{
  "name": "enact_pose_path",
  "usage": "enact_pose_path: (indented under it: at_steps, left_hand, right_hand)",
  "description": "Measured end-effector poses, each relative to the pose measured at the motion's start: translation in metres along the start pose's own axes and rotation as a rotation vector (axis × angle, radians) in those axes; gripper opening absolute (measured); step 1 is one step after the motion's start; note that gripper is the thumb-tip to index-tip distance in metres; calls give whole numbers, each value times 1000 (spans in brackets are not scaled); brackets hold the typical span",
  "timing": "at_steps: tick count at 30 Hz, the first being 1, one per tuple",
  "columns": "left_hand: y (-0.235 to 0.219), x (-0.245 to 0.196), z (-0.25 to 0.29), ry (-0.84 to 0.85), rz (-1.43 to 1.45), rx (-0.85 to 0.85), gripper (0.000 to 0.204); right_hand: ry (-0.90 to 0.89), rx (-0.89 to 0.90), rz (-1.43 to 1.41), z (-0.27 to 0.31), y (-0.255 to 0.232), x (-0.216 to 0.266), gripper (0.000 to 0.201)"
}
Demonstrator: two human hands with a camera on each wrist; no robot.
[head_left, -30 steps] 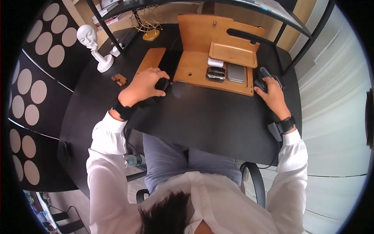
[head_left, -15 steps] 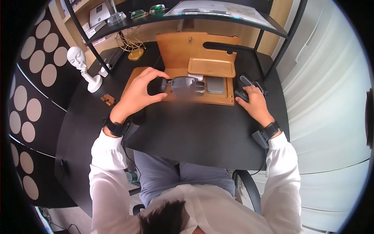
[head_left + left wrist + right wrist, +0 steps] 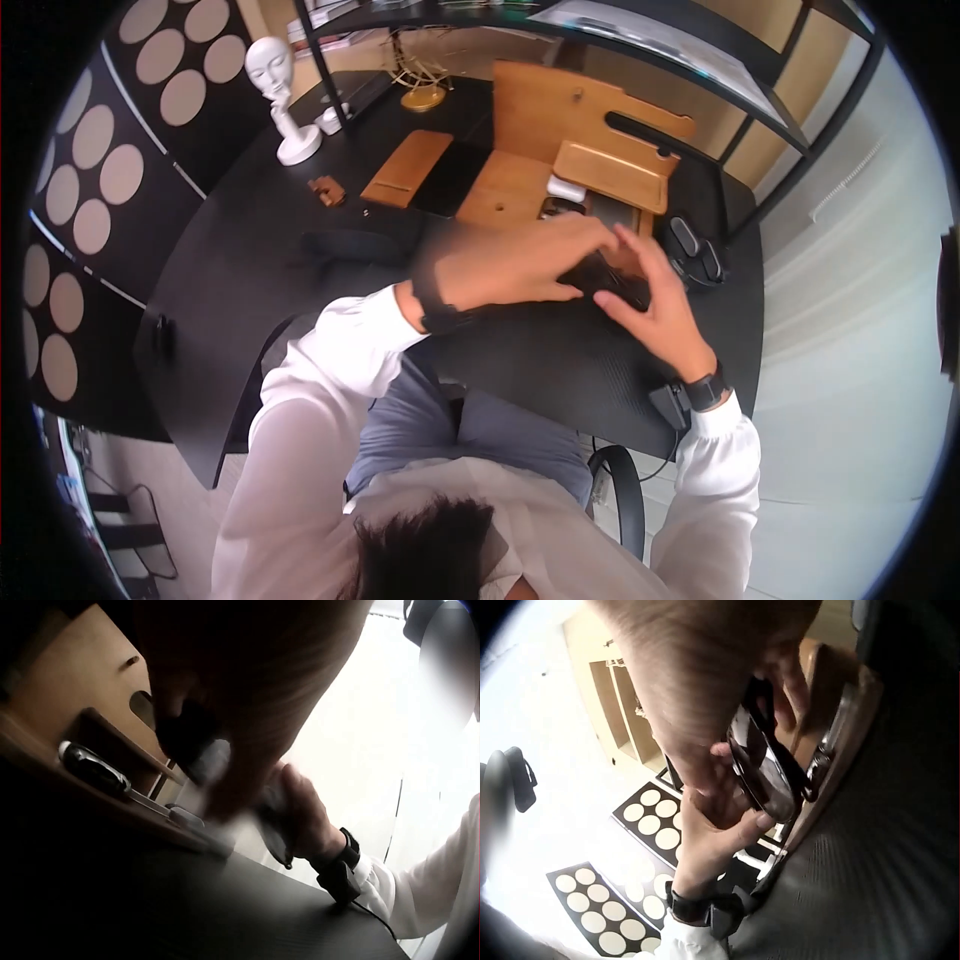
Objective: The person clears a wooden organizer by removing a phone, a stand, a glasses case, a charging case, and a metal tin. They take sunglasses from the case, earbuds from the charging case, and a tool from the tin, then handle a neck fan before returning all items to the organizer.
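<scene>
A pair of dark sunglasses (image 3: 759, 765) is between my two hands over the front right of the desk. My left hand (image 3: 525, 262) reaches across from the left, its thumb against the lower lens edge in the right wrist view. From the other side, my right hand (image 3: 662, 318) curls thumb and fingers round the far end of the glasses. In the left wrist view, a dark lens (image 3: 276, 838) shows beside the right hand. Much of the frame is hidden by fingers and motion blur. Both hands are just in front of a wooden desk organizer (image 3: 540, 115).
On the organizer are a raised wooden tray (image 3: 610, 178), a white case (image 3: 566, 189) and a black key fob (image 3: 94, 769). A black holder with grey oval pieces (image 3: 697, 250) stands at right. Leftward are a small brown wooden piece (image 3: 327, 191) and a white face statue (image 3: 285, 100).
My left hand has carried the sunglasses rightward to the right hand. The right hand has left the black holder and come inward to grip them. The head view has shifted too.
</scene>
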State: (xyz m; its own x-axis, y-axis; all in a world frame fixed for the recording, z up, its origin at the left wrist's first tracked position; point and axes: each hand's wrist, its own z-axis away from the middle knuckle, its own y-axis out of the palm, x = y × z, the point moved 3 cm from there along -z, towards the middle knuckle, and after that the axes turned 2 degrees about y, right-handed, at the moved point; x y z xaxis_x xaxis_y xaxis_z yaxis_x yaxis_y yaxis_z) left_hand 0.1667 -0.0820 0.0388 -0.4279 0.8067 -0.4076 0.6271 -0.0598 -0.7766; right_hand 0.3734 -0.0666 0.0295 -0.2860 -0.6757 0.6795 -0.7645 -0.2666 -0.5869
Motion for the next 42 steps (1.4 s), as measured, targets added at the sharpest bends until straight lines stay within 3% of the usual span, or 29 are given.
enact_pose_path:
  at_steps: [2,4,6,9,10,11,12,14,16,17,18,19,22,23,26,28,30,33,35,38,41,42]
  left_hand:
    - [1,-7,-2,-8,-86,59,66]
    - [-13,-3,5,17,-130,-54,70]
    - [-46,1,18,12,-265,-92,74]
    - [-114,30,65,-271,-378,116,40]
    - [-135,43,83,-514,-338,142,31]
    - [-155,54,104,-623,-321,157,27]
    - [-171,75,133,-612,-387,214,35]
    - [-186,70,159,-809,-331,345,58]
    - [-175,91,199,-646,-473,462,79]
    - [-168,83,196,-732,-271,481,87]
    - [-159,90,208,-582,-284,444,90]
    - [-157,85,206,-599,-325,397,88]
    - [-157,67,189,-611,-523,326,83]
    - [-160,55,176,-609,-604,307,81]
    - [-172,16,125,-590,-685,-3,77]
    - [-161,12,96,-447,-792,-188,76]
    - [-144,-3,60,-445,-814,-341,74]
    - [-137,5,28,-611,-491,-479,72]
    - [-135,20,16,-725,-245,-516,71]
    - [-120,44,7,-629,496,-671,70]
    - [-103,43,-1,-562,691,-678,67]
    - [-97,36,-8,-530,715,-686,68]
  right_hand:
    - [77,78,-81,7,17,-22,59]
    - [154,142,-138,8,19,-44,57]
    - [171,76,-331,5,17,-44,37]
    - [258,75,-490,3,11,-51,16]
    - [335,104,-569,4,12,-50,16]
    - [408,134,-648,5,12,-51,16]
    - [480,164,-726,5,14,-52,17]
    - [436,128,-626,5,21,-58,18]
    - [369,92,-505,2,21,-59,19]
    - [367,110,-509,0,22,-58,20]
    - [364,125,-511,-1,23,-56,22]
    - [361,140,-510,-5,22,-50,24]
    - [596,219,-629,-18,22,-27,32]
    - [565,163,-697,-30,23,-1,38]
    - [538,31,-839,-62,28,40,46]
    - [456,-40,-1001,-85,34,70,47]
    - [252,-106,-1102,-105,42,93,44]
    - [187,-242,-992,-114,48,102,41]
    - [121,-325,-700,-115,37,80,43]
    - [124,-350,-377,-116,14,48,42]
    - [172,-347,-4,-113,-3,51,38]
    - [162,-331,-35,-113,-1,50,37]
